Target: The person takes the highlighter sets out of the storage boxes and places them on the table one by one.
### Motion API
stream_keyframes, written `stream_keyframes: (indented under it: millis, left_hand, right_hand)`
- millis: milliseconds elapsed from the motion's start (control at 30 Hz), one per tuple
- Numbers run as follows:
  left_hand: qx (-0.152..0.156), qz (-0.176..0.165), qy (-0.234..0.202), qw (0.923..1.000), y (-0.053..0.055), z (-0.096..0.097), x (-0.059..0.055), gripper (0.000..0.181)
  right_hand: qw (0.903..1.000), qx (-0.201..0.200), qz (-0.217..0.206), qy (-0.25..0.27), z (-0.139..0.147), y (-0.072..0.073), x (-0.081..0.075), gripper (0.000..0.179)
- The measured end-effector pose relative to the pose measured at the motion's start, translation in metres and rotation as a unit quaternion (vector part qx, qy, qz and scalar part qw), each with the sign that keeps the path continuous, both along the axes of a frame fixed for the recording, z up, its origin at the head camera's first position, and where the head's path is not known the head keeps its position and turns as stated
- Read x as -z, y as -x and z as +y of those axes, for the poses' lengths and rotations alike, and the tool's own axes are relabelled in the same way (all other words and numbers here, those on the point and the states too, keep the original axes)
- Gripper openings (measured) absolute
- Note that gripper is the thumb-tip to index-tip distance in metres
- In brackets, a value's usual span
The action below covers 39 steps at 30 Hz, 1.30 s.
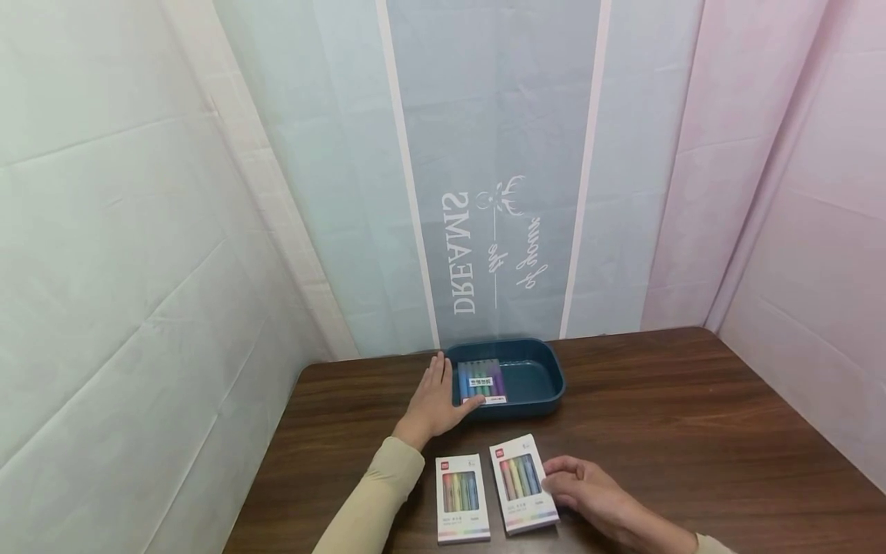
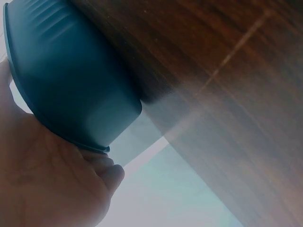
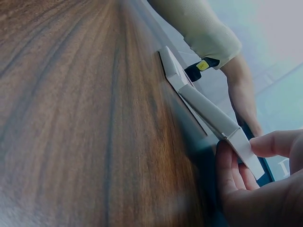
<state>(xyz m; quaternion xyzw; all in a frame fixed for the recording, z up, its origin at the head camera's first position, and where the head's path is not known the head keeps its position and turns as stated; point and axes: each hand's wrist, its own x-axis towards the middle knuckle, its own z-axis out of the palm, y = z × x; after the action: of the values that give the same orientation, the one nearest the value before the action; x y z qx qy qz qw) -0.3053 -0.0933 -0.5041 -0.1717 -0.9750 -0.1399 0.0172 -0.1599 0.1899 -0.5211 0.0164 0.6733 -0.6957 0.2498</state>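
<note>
My left hand [image 1: 434, 398] lies along the left end of a dark blue plastic bin [image 1: 547, 400], its fingers straight and its thumb reaching over the front rim. In the left wrist view the palm is against the rim of the bin [image 2: 71, 80]. Inside the bin's left side leans a clear pack of coloured pens [image 1: 483, 381]. My right hand [image 1: 588, 492] pinches the right edge of a white windowed box of coloured pens [image 1: 524, 481]. The right wrist view has thumb and fingers on opposite faces of that box [image 3: 213, 113], which is tilted up from the tabletop.
A second white box of pens [image 1: 462, 500] lies flat just left of the held one. The brown wood-grain table [image 1: 664, 415] extends to both sides. Hanging cloth [image 1: 498, 115] with mirrored lettering stands behind the bin, with pale cloth walls at left and right.
</note>
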Motion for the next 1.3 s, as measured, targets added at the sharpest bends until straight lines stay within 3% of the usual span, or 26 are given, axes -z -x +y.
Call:
stream_keyframes:
  millis: [1067,1300]
  left_hand:
    - [-0.004,0.011,0.005,0.9999,-0.0058,0.0013,0.0049,0.114]
    - [-0.001,0.018,-0.002,0.9998,-0.0069,0.0015,0.0060,0.113]
  right_hand:
    - [0.9997,-0.007,0.020,-0.014,-0.0044,-0.0072,0.0070,0.042]
    - [0.9980,-0.011,0.040,-0.047,-0.0036,-0.0078,0.0084,0.041]
